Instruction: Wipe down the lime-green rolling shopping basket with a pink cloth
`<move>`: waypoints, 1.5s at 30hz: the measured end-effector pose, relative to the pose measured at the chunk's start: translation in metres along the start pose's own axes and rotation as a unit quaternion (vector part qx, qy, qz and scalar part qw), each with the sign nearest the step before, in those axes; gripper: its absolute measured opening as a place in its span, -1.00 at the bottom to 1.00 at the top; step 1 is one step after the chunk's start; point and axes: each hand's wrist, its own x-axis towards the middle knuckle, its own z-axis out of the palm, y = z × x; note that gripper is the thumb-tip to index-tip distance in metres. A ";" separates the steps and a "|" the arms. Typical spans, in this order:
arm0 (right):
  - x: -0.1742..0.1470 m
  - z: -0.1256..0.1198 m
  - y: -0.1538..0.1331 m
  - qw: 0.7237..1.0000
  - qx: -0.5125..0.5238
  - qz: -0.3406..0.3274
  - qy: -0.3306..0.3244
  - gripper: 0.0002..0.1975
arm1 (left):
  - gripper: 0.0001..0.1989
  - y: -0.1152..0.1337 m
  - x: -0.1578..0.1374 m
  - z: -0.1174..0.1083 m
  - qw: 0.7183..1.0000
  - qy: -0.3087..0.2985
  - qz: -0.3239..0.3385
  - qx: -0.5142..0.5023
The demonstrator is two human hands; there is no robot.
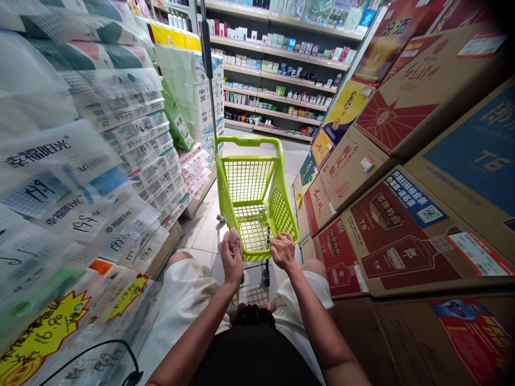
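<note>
A lime-green plastic shopping cart (250, 202) with a lattice basket stands in front of me, and no goods show inside it. At the near left corner of the basket, my left hand (230, 251) is closed against the rim. Its fingers look partly blurred. My right hand (284, 250) has its fingers curled over the near right part of the same rim. A tall thin pole (212, 86) with a dark sleeve rises from the cart's far left corner.
Stacked tissue packs (132, 123) with handwritten prices line the left side. Large cardboard liquor boxes (398, 225) are piled along the right. Ahead, shelves (277, 75) hold rows of small boxes and bottles. A pale tiled floor (207, 225) runs between. A black cable (100, 343) hangs at lower left.
</note>
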 end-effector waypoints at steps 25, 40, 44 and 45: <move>-0.015 0.013 -0.080 0.993 0.097 0.053 0.038 -0.73 | -0.72 0.039 0.126 0.051 0.951 -0.054 0.177 0.249; -0.024 0.006 -0.051 0.982 0.159 0.018 0.103 -0.78 | -0.55 0.045 0.139 0.069 0.926 -0.125 0.234 0.267; -0.025 0.002 -0.041 0.985 0.143 -0.001 0.100 -0.74 | -0.57 0.031 0.117 0.063 0.911 -0.129 0.268 0.286; -0.024 0.002 -0.039 0.987 0.129 -0.002 0.098 -0.74 | -0.57 0.022 0.102 0.057 0.907 -0.138 0.279 0.283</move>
